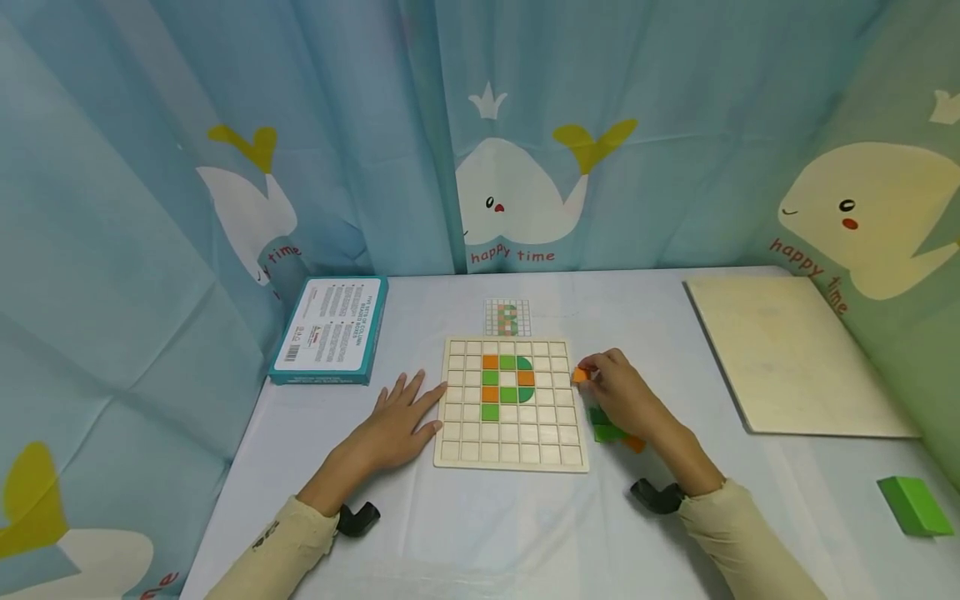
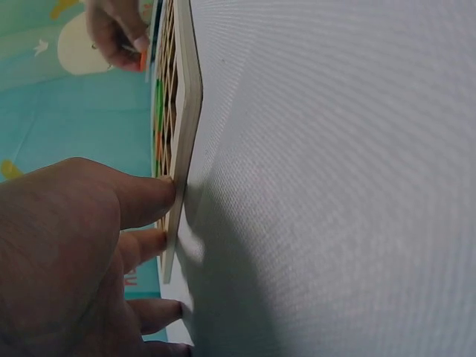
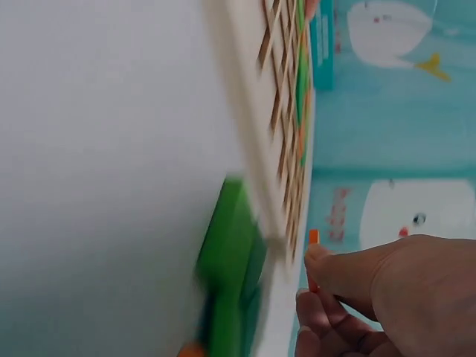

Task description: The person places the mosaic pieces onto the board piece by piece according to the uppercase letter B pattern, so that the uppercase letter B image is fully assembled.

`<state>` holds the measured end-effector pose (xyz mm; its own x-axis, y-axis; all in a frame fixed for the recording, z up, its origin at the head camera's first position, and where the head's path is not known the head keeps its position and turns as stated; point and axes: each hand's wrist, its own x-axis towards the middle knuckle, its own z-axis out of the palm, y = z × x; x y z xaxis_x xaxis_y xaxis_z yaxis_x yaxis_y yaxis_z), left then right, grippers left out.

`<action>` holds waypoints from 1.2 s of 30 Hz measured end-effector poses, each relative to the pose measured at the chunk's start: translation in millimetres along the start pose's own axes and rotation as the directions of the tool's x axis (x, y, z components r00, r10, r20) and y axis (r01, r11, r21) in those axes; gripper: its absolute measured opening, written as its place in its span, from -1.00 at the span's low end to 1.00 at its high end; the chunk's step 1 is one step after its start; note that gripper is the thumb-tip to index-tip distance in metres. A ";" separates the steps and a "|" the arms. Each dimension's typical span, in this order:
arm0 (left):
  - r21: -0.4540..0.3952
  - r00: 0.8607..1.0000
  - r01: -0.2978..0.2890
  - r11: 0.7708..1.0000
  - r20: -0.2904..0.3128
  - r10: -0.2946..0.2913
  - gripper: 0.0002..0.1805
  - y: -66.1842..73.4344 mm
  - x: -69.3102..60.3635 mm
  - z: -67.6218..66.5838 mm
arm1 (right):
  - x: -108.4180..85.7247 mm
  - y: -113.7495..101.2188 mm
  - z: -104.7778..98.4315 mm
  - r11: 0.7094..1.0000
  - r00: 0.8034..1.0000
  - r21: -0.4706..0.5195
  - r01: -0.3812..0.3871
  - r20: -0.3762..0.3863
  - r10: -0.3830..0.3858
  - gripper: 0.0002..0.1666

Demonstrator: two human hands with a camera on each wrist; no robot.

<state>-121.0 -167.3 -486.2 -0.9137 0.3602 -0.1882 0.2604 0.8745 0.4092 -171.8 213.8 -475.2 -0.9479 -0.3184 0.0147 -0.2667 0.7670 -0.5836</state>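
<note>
A wooden grid board (image 1: pixel 465 446) lies mid-table, with orange and green tiles (image 1: pixel 507 362) set in its cells. My left hand (image 1: pixel 393 425) is spread on the table at the board's left side, thumb and a finger touching its edge; the left wrist view shows this thumb (image 2: pixel 152 197) against the rim. My right hand (image 1: pixel 618 392) pinches a small orange tile (image 1: pixel 581 375) just beyond the board's right edge. In the right wrist view the same orange tile (image 3: pixel 313 236) pokes out past the thumb. Loose green blocks (image 1: pixel 607 429) and an orange block (image 1: pixel 635 443) lie below the right hand.
Behind the board is a pattern card (image 1: pixel 507 318). A teal box (image 1: pixel 330 329) stands at the back left. To the right lies a large pale board (image 1: pixel 795 358), with a green block (image 1: pixel 915 506) near the right edge. A printed curtain (image 1: pixel 405 125) encloses the table.
</note>
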 end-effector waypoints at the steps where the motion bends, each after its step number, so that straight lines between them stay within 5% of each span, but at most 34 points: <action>1: 0.000 1.000 0.000 1.000 -0.001 0.000 -0.32 -0.2 0.1 0.1 | 0.7 -5.2 1.6 1.000 1.000 0.003 0.012 0.002 -0.012 -0.66; 8: 0.009 1.000 0.002 1.000 0.000 -0.002 -0.31 -2.9 2.0 2.6 | 0.4 -37.8 22.6 0.990 0.989 -0.002 0.144 0.036 -0.143 -0.72; 17: 0.012 1.000 0.001 1.000 0.005 -0.001 -0.32 -5.1 2.8 4.0 | -1.2 -61.5 56.3 0.927 0.929 -0.066 0.370 0.016 -0.369 -0.83; 27: 0.010 1.000 0.002 1.000 0.011 -0.002 -0.31 -5.0 2.7 2.3 | -2.0 -72.6 65.3 0.883 0.889 -0.125 0.453 -0.015 -0.459 -0.83; 36: 0.010 1.000 0.007 1.000 0.003 -0.007 -0.31 -5.0 3.0 4.3 | -4.8 -69.6 66.6 0.895 0.901 -0.121 0.429 -0.017 -0.434 -0.84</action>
<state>-123.6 -169.2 -492.7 -0.9145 0.3551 -0.1938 0.2572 0.8802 0.3989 -137.1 124.9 -488.7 -0.7414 -0.6097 0.2804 -0.6661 0.6176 -0.4183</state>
